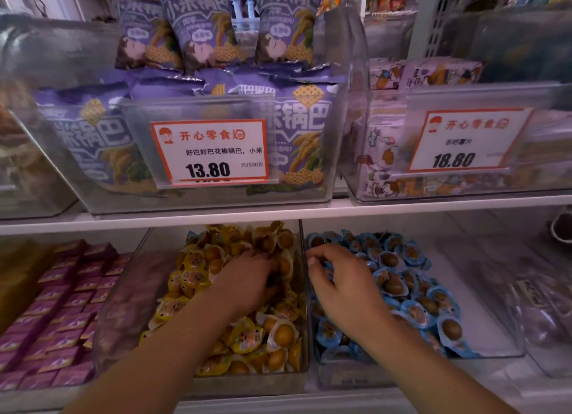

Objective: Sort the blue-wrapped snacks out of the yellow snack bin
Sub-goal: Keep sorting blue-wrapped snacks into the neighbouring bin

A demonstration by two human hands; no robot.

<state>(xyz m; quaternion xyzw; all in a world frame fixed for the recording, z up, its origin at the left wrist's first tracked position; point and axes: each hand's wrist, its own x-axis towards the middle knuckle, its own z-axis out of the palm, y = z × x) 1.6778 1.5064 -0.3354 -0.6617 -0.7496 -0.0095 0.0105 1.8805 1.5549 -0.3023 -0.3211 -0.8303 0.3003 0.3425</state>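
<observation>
The left hand [247, 277] digs into the yellow snack bin [301, 289], fingers curled among yellow packs toward twelve o'clock; whether they grip anything, I cannot tell. The right hand [340, 285], at three o'clock across the divider, pinches a blue-wrapped snack [325, 263] above the blue bin [489, 330]. No blue shows in the yellow bin.

Bins [301, 289]: clear, smooth plastic. Yellow snack wrappers [247, 342] and blue snack wrappers [414, 314]: glossy film. Purple bags [198, 26]: matt-looking film. Price card [209, 152]: white paper.
</observation>
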